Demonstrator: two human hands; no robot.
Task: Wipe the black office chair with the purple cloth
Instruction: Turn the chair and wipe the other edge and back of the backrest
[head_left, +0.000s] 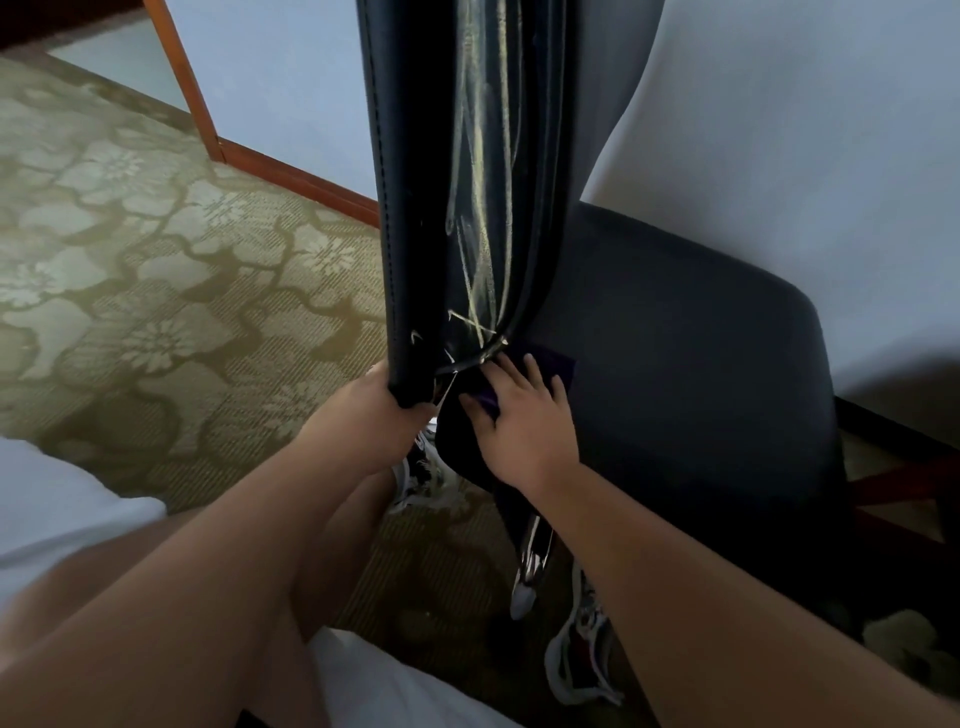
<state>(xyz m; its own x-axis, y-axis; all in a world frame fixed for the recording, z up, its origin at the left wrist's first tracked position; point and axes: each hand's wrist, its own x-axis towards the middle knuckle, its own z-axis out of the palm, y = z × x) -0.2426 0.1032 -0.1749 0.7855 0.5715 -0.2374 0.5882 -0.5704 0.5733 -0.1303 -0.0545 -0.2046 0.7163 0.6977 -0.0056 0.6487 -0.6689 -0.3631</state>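
Clearly the wiping is going on low on the black office chair (649, 312), at the place where its glossy, scratched, leather-like backrest (467, 182) meets the dull padded seat (727, 415). The left hand (382, 415) grips the lower corner of the backrest; its fingers go round the edge and are mostly hidden behind it. I judge that this hand keeps the chair steady, so that it does not turn or roll away under the push of the other hand.

The right hand (524, 421) lies flat, with straight and spread fingers, on the soft purple cloth (553, 364). It presses the cloth onto the rear of the seat, just beside the backrest. It does not close round the cloth, it only pushes on it; a flat palm probably gives a wider contact for wiping. The hand covers most of the cloth, and only parts show near the fingertips and the thumb.

Under the chair, white sports shoes (582, 649) lie on the olive flower-patterned carpet (130, 260). How much of the seat is already wiped, I cannot tell.
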